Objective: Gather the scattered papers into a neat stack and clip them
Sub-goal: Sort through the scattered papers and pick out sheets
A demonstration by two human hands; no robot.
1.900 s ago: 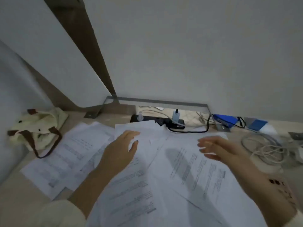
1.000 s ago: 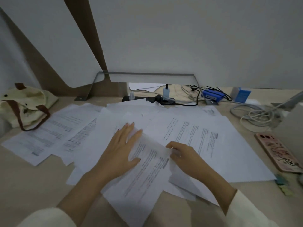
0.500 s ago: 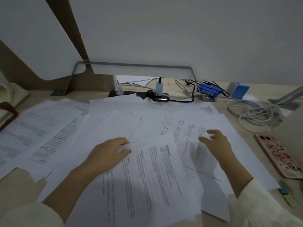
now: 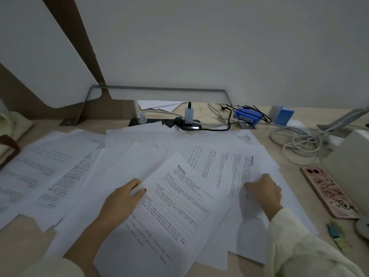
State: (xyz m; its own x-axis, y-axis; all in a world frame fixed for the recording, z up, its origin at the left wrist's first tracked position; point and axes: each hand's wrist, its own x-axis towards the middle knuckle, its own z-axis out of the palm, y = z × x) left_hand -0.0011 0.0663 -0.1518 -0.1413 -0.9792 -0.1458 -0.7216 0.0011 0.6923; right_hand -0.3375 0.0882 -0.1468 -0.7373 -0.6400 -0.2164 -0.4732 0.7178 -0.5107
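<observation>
Several printed white papers lie scattered and overlapping across the desk. My left hand (image 4: 121, 200) grips the left edge of the nearest printed sheet (image 4: 167, 216), thumb on top and fingers under it. My right hand (image 4: 263, 191) has its fingers curled on the lower edge of another printed sheet (image 4: 223, 166) to the right. More sheets (image 4: 46, 168) spread out at the left. Small clips (image 4: 332, 230) lie near the desk's right front edge.
A pink phone (image 4: 329, 191) lies at the right beside a white box (image 4: 351, 166). Coiled white cables (image 4: 299, 142), a black power strip (image 4: 165, 121) and a blue device (image 4: 247, 115) sit at the back. A cream bag (image 4: 10, 132) is at the far left.
My right hand has come down onto the right sheet and curled on its edge. My left hand keeps hold of the front sheet, which has tilted a little.
</observation>
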